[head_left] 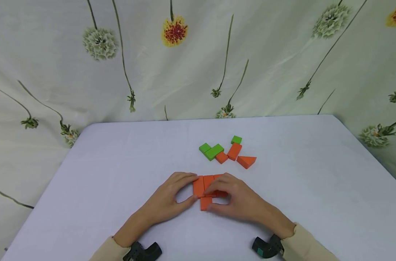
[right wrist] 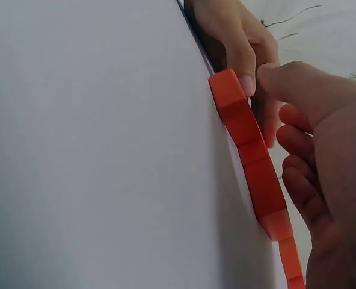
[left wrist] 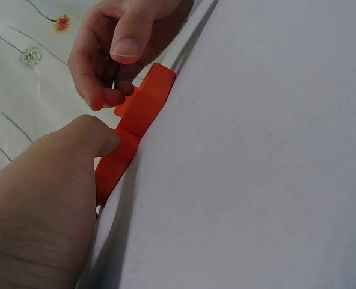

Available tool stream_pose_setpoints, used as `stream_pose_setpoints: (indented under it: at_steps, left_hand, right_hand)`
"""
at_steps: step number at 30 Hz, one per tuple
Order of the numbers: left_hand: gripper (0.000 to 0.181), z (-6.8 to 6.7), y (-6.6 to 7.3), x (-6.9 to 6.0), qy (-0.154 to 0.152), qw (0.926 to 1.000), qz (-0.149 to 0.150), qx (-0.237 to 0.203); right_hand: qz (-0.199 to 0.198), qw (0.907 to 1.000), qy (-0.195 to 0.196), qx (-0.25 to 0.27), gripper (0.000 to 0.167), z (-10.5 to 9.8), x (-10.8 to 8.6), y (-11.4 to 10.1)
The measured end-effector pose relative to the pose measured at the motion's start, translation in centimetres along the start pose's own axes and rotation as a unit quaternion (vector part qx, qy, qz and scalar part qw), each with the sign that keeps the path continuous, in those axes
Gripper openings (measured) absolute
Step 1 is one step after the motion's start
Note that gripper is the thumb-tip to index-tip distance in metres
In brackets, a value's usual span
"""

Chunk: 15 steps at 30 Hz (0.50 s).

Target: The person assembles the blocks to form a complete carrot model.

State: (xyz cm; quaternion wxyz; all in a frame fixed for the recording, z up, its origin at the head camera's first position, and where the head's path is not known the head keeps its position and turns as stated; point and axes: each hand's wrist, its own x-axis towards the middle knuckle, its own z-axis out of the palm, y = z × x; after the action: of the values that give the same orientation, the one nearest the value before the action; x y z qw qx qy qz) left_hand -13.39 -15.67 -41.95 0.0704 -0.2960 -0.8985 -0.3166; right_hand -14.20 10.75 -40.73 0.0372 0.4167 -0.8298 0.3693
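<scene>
Flat orange blocks (head_left: 198,186) lie side by side in a row, and a smaller orange block (head_left: 204,203) touches their near edge. My left hand (head_left: 166,200) spans the leftmost block, index fingertip at its far corner and thumb at its near end; the left wrist view shows the thumb (left wrist: 98,135) against the orange side. Over the row's right part is my right hand (head_left: 241,199), its thumb close to the small block and its fingers loosely bent, partly hiding the blocks. In the right wrist view those fingers (right wrist: 298,129) hold nothing, beside the orange blocks (right wrist: 265,183).
Farther back on the white table (head_left: 119,156) lie several loose blocks: green ones (head_left: 215,151), a small green one (head_left: 236,139), two orange blocks (head_left: 234,151) and an orange triangle (head_left: 246,161). A flower-patterned cloth (head_left: 191,83) hangs behind the table.
</scene>
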Motion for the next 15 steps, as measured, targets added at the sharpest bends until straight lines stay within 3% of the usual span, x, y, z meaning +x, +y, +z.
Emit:
stream_pose_setpoints:
  at_steps: [8,15]
  left_hand:
    - [0.052,0.3,-0.3,-0.1,0.003,1.0,0.007,-0.001]
    - [0.052,0.2,-0.3,0.0,0.002,1.0,0.005,0.004]
  right_hand:
    - [0.034,0.9969,0.066,-0.028,0.03,-1.2,0.9,0.6]
    - [0.124,0.9817,0.14,-0.035,0.031,-1.9,2.4,2.1]
